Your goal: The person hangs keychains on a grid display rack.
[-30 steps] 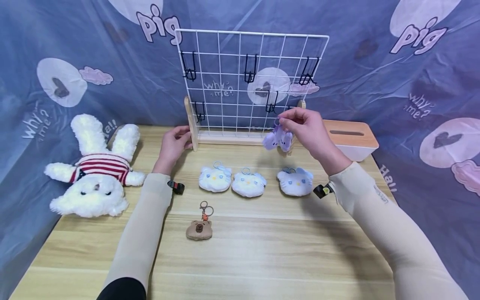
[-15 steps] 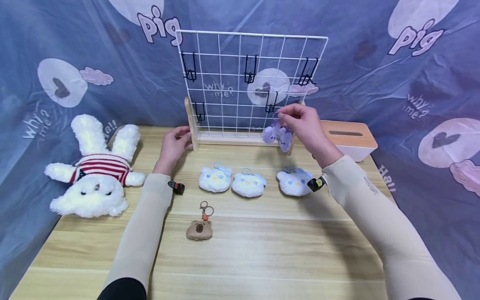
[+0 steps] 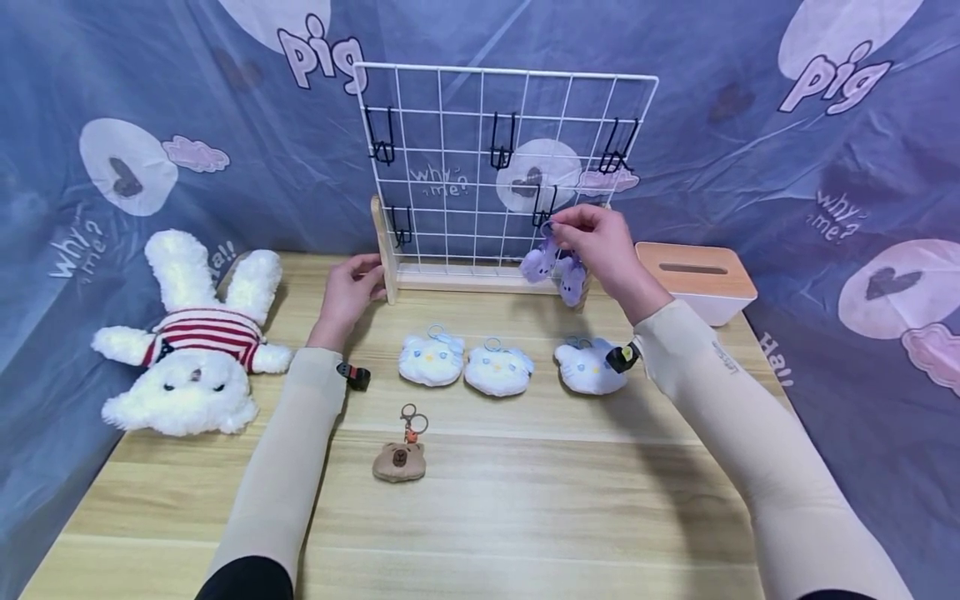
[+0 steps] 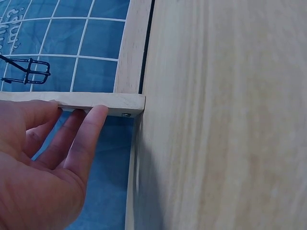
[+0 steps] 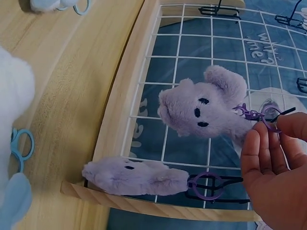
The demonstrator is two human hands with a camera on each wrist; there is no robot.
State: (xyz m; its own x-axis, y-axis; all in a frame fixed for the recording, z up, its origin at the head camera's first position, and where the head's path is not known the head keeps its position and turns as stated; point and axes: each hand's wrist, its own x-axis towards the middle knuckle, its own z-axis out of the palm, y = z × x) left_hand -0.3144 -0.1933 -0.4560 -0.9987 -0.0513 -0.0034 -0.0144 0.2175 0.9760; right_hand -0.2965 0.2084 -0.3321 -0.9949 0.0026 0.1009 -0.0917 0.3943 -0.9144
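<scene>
In the head view, my left hand (image 3: 351,293) touches the wooden left post (image 3: 384,250) of a white wire grid rack (image 3: 507,70); the left wrist view shows its fingertips against the post's outer side. My right hand (image 3: 600,246) pinches the purple ring (image 5: 272,125) of a lilac plush keychain (image 5: 196,108) in front of the grid. The tip of a black hook (image 5: 289,110) is right at that ring; whether the ring is round it I cannot tell. A second lilac plush keychain (image 5: 134,177) hangs from a hook by the right post.
Three white cat-face plush keychains (image 3: 431,360) lie before the rack, and a brown capybara keychain (image 3: 399,461) nearer me. A white plush toy in a striped shirt (image 3: 206,333) lies at left. A wood-topped tissue box (image 3: 697,279) stands at right. Several black hooks (image 3: 502,150) sit on the grid.
My right hand has moved a little left and up toward the black hook with the plush keychain. The two lilac plushes now show farther apart. My left hand has stayed at the post.
</scene>
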